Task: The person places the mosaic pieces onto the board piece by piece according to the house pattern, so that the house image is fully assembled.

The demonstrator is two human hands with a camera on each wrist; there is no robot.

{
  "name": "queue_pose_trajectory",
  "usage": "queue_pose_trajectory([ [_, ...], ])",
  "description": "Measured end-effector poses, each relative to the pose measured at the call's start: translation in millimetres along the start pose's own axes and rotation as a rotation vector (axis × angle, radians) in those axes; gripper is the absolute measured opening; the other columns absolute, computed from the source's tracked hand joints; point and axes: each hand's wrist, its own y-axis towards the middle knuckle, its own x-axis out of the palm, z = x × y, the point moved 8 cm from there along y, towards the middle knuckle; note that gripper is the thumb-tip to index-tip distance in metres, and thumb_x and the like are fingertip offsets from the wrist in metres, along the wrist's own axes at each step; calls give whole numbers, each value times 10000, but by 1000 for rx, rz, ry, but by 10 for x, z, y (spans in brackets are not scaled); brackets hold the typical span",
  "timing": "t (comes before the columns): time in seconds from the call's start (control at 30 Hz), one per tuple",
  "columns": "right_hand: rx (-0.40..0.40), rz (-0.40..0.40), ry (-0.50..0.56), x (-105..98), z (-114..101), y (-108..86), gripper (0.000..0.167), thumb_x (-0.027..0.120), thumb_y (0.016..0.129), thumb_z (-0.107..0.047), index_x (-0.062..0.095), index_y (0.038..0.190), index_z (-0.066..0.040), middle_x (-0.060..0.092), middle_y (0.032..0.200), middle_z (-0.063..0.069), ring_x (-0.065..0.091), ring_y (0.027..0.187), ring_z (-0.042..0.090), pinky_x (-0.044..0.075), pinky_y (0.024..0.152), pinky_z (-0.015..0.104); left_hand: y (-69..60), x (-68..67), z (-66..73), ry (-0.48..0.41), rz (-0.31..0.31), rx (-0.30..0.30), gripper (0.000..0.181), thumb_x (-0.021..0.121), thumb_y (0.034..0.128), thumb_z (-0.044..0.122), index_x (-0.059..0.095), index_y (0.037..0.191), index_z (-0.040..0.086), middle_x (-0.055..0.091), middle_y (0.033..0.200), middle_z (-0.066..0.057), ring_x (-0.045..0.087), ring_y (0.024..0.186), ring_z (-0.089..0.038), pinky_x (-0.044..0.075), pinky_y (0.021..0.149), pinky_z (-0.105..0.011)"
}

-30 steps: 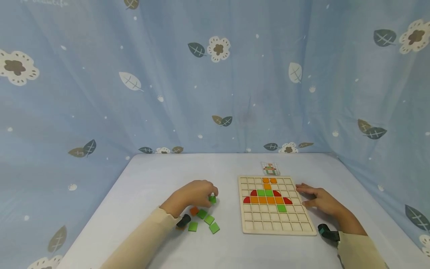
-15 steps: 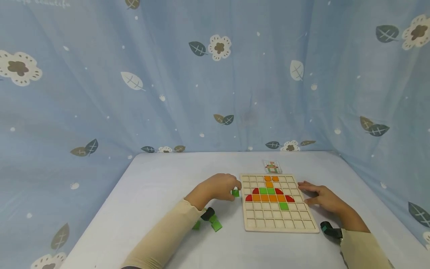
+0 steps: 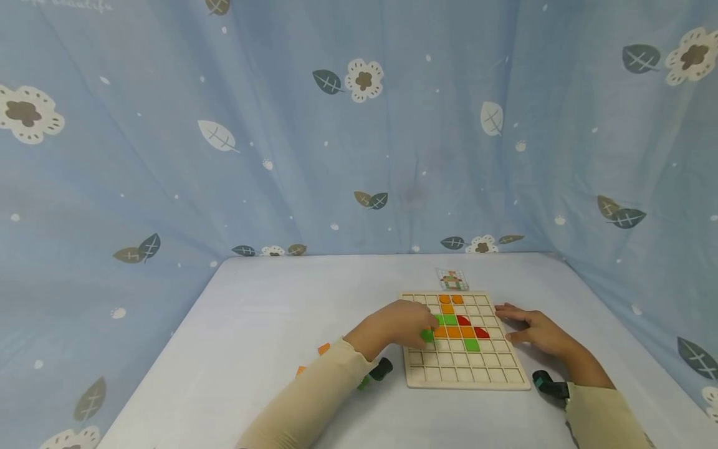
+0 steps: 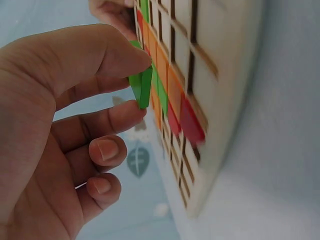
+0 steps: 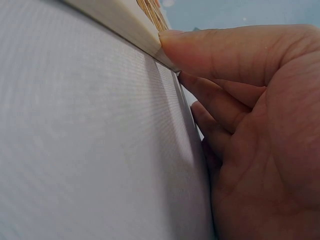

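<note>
Green tile (image 4: 145, 87) between left-hand fingers (image 4: 122, 117)

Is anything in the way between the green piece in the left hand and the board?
Nothing visible is. The left hand pinches the green piece over the left part of the board; whether they touch is unclear. The right hand is off at the right edge.

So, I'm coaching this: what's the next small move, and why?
Probably lower the green tile into an empty square below the orange row: the left hand pinches it above the board, where another green tile already sits beneath that row.
</note>
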Motion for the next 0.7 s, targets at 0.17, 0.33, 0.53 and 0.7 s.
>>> queue_pose_trajectory([
  [0.17, 13, -3, 0, 1, 5, 4, 625, 778, 736, -98, 577, 1311, 43, 356, 1489, 233, 169, 1402, 474, 142, 1053, 677, 135, 47, 174, -1, -22, 25, 253, 761, 842, 297, 706, 1089, 301, 599, 893, 191, 498, 775, -13, 442, 754, -198],
  [0.33, 10, -12, -5, -4, -6, 9, 623, 775, 740, -101, 575, 1312, 44, 347, 1491, 240, 167, 1401, 477, 142, 1050, 679, 248, 67, 318, -10, -39, 18, 277, 748, 846, 281, 700, 1114, 331, 609, 945, 219, 512, 805, 11, 442, 786, -194],
  [0.53, 3, -13, -19, -6, -16, 13, 615, 771, 741, -109, 583, 1309, 33, 350, 1490, 239, 170, 1401, 475, 144, 1051, 678, 365, 110, 481, -5, -50, 58, 223, 724, 861, 288, 685, 1073, 345, 575, 888, 216, 497, 779, 5, 435, 733, -183],
  [0.7, -11, -10, -30, -13, -27, -5, 609, 769, 739, -101, 587, 1305, 30, 375, 1477, 232, 182, 1394, 478, 153, 1057, 668, 458, 96, 612, -5, -29, 104, 97, 710, 867, 280, 632, 904, 326, 553, 771, 174, 480, 706, -18, 419, 620, -198],
])
